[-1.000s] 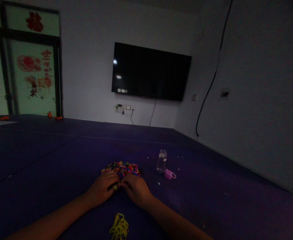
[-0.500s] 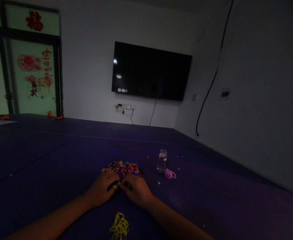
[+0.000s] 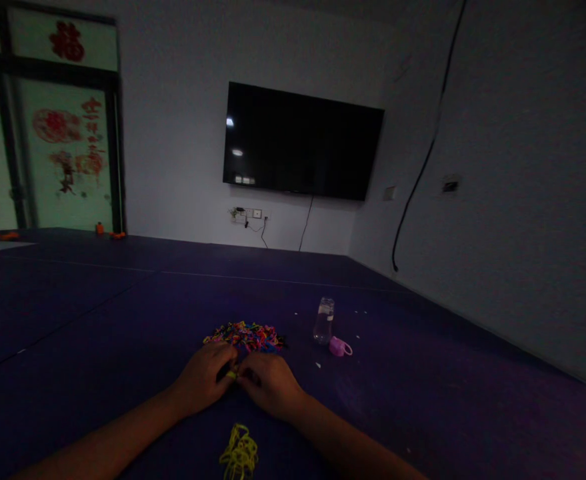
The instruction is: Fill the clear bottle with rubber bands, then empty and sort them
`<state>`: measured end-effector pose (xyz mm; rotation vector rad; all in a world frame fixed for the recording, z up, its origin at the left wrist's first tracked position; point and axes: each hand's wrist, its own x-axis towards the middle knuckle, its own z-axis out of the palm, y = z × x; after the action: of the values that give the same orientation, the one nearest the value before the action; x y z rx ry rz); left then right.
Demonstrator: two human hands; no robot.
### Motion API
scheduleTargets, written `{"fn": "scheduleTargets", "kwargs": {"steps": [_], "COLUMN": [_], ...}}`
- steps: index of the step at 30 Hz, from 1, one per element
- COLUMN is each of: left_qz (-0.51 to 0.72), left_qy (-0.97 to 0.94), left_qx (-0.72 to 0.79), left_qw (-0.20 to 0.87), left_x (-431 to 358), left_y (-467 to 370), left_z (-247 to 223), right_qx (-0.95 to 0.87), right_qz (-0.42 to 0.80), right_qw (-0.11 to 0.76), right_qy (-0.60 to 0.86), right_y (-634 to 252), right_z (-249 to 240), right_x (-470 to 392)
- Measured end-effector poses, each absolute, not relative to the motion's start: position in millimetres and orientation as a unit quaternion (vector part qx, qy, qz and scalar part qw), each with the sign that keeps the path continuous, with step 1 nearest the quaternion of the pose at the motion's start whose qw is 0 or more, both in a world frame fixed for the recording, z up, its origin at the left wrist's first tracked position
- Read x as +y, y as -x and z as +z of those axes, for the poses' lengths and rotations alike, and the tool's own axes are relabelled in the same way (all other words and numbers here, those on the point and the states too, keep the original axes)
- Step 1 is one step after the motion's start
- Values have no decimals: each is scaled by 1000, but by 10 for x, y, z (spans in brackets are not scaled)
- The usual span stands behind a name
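Yellow rubber bands (image 3: 231,375) show at the fingertips of my left hand (image 3: 207,375), which is closed on them. My right hand (image 3: 271,381) pinches at the same spot, its thumb and forefinger meeting the left fingertips; the bit of yellow band in that pinch is mostly hidden. Just beyond both hands lies a heap of multicoloured rubber bands (image 3: 253,335) on the purple surface (image 3: 137,320). Nearer to me, between my forearms, is a small tangle of yellow rubber bands (image 3: 239,452).
Right of the heap stands a clear bottle (image 3: 323,323), with a pink cap with a loop (image 3: 339,347) beside it. Small white scraps (image 3: 318,365) are scattered around. A television (image 3: 303,143) hangs on the far wall, and a black cable (image 3: 419,180) hangs at the right.
My right fingertips have moved slightly left, up against the left fingertips. The short stretch of yellow band seen between the hands before is now covered.
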<state>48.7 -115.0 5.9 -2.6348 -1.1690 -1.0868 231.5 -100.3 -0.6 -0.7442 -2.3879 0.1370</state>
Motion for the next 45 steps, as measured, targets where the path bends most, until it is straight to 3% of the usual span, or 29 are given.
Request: {"fn": "scheduleTargets", "kwargs": {"steps": [24, 45], "left_qz": [-374, -375], "left_qy": [854, 849], "left_qx": [-361, -360], "left_qw": [15, 92], "left_x": [-1151, -1162], "left_y": [-442, -464], "left_z": [37, 28], "right_qx": [-902, -902], "right_qz": [40, 78], "right_qw": [328, 297], "right_qy": [278, 303], "right_y": [-2321, -2307], "right_z": [30, 33], "right_x": [-1053, -1056]}}
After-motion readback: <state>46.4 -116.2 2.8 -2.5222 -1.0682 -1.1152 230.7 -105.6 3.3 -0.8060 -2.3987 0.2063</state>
